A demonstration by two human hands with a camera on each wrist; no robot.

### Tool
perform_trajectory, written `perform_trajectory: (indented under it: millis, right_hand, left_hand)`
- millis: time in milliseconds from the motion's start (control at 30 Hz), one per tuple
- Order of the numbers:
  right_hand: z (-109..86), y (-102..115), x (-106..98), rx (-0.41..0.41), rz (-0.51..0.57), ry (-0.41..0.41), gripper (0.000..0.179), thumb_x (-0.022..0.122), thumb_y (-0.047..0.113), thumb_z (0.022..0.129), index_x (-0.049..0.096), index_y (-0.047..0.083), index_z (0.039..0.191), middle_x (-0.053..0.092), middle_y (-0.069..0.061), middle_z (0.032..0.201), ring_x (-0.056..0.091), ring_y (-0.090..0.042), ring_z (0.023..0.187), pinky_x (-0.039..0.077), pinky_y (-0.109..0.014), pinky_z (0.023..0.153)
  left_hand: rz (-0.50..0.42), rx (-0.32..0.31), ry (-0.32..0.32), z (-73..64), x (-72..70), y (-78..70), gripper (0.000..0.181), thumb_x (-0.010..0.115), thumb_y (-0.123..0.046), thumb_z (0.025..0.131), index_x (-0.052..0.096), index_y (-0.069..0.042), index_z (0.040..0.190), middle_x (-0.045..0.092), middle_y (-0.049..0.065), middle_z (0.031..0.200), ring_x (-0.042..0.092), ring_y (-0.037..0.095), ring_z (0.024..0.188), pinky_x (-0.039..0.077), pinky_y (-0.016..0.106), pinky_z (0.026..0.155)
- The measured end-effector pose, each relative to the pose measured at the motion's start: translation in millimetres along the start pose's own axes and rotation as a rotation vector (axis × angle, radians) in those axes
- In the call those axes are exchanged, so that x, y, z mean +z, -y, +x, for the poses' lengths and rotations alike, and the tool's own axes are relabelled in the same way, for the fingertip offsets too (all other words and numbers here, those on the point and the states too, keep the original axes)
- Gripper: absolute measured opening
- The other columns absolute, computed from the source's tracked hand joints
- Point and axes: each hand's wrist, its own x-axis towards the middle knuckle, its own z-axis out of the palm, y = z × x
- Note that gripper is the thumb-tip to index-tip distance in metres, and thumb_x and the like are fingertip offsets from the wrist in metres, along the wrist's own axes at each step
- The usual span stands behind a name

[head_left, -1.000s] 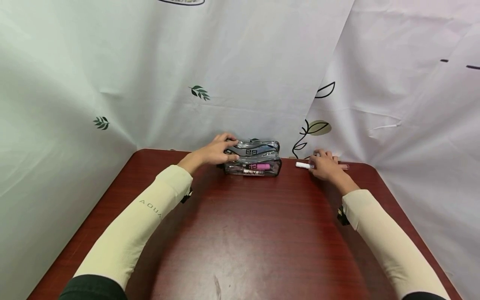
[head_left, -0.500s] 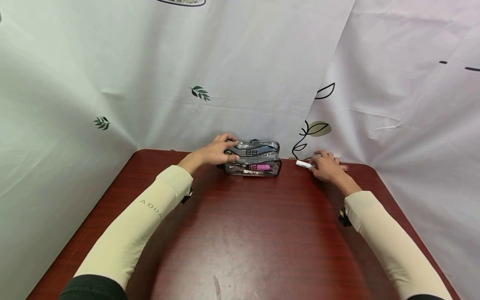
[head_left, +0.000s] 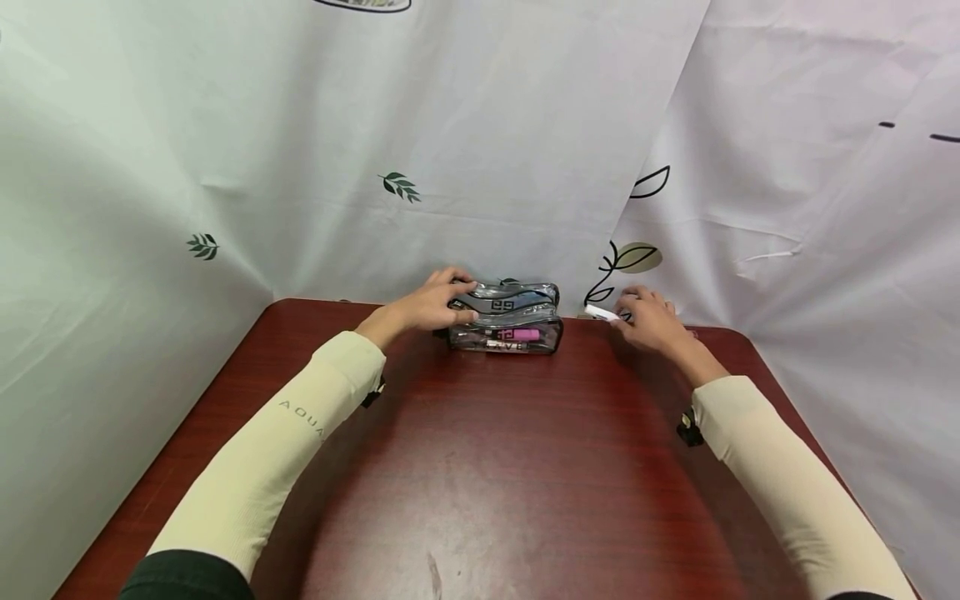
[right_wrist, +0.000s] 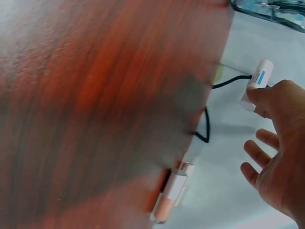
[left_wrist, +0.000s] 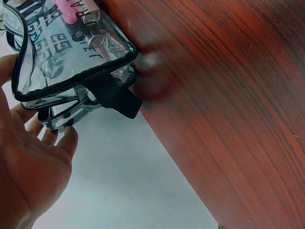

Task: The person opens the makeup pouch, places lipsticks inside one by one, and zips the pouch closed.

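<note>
In the head view a clear cosmetic pouch [head_left: 546, 335] with black piping stands at the table's far edge. Through its wall show a pink tube [head_left: 527, 334] and other small items. My left hand [head_left: 427, 305] holds the pouch's upper left end, thumb in front; the left wrist view shows fingers behind the pouch and a black fabric tab [left_wrist: 112, 93]. To the right of the pouch, my right hand [head_left: 651, 323] pinches a small white tube [right_wrist: 260, 78] with blue marking. The right wrist view shows it raised off the table, the other fingers spread apart.
A lip gloss tube [right_wrist: 167, 198] with a pinkish body lies at the far table edge, with another slim item [right_wrist: 186, 171] beside it. A white printed curtain [head_left: 510, 150] hangs directly behind the reddish-brown table [head_left: 510, 467].
My right hand has lifted the white tube off the table and moved it slightly up and left. The left hand and the pouch have stayed in place.
</note>
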Motion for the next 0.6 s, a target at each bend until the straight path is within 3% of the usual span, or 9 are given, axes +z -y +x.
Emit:
perform_trajectory:
  millis: [167,200,300,400,433,600]
  right_hand:
    - [2.4,9.0,-7.1,-0.015,0.027,-0.020,0.022,0.069,0.022,0.110,0.075,0.004,0.121,0.043,-0.033,0.171,0.043,-0.067,0.149,0.032,-0.086,0.115]
    - [2.6,11.0,-8.4,-0.020,0.030,-0.023,0.022,0.069,0.023,0.111,0.075,0.004,0.121,0.043,-0.033,0.172,0.042,-0.067,0.151,0.032,-0.086,0.117]
    - [3.7,17.0,-11.5,-0.036,0.041,-0.033,0.022,0.068,0.022,0.111,0.076,0.003,0.119,0.042,-0.032,0.173,0.039,-0.066,0.154,0.029,-0.085,0.120]
    - [4.9,22.9,-13.9,-0.056,0.037,-0.046,0.021,0.068,0.022,0.111,0.076,0.003,0.118,0.043,-0.031,0.173,0.038,-0.064,0.157,0.028,-0.084,0.123]
    - [5.6,24.9,-14.3,-0.063,0.034,-0.050,0.021,0.068,0.021,0.111,0.076,0.003,0.118,0.044,-0.031,0.173,0.037,-0.063,0.159,0.028,-0.084,0.123]
    - [7.8,35.1,-16.3,-0.090,0.039,-0.070,0.020,0.069,0.023,0.110,0.077,0.005,0.118,0.046,-0.028,0.172,0.040,-0.059,0.158,0.031,-0.082,0.122]
  left_hand:
    - [-0.033,0.012,0.007,3.4,-0.1,3.4,0.080,0.066,-0.046,0.111,0.039,-0.006,0.176,0.029,0.017,0.180,0.024,0.043,0.167,0.026,0.066,0.136]
    - [-0.040,0.038,0.000,9.7,3.9,15.4,0.083,0.065,-0.053,0.111,0.039,-0.009,0.177,0.030,0.014,0.180,0.024,0.039,0.168,0.027,0.062,0.137]
    - [-0.040,0.038,-0.001,11.1,4.5,17.8,0.085,0.066,-0.055,0.110,0.040,-0.010,0.176,0.031,0.014,0.180,0.025,0.039,0.167,0.028,0.063,0.136]
    - [-0.034,0.032,0.000,10.2,4.4,16.5,0.083,0.065,-0.054,0.111,0.039,-0.011,0.177,0.030,0.013,0.181,0.024,0.038,0.168,0.027,0.062,0.137]
    - [-0.025,0.006,0.006,3.7,0.7,4.6,0.080,0.066,-0.047,0.112,0.039,-0.008,0.176,0.030,0.016,0.180,0.024,0.042,0.168,0.026,0.066,0.137]
    - [0.001,-0.006,-0.001,1.7,1.3,1.2,0.078,0.065,-0.043,0.113,0.039,-0.006,0.176,0.029,0.016,0.180,0.023,0.041,0.168,0.026,0.064,0.137]
